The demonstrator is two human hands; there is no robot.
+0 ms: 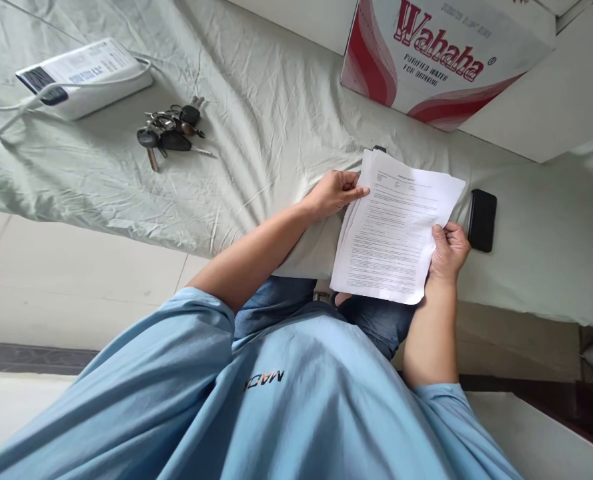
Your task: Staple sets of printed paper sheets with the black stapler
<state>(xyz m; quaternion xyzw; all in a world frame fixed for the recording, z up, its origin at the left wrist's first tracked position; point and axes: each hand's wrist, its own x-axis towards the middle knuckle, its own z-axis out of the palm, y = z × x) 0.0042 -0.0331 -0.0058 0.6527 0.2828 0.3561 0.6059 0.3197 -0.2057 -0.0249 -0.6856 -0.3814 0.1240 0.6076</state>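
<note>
- Head view: left hand (333, 193) pinches papers (391, 233) at 10 o'clock; right hand (449, 252) grips them at 3 o'clock.
- Papers reach past the cloth's (276, 160) 6 o'clock edge; light, even tension should keep them flat and aligned.
- Beyond them: phone (482, 221) at 3, box (436, 87) at 1, keys (176, 139) at 10.

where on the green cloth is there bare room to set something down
Wrinkled cloth lies bare between the keys and your left hand, and smoother cloth right of the phone. Crowded: papers, right hand and phone, close together; white box and keys, upper left.
</note>
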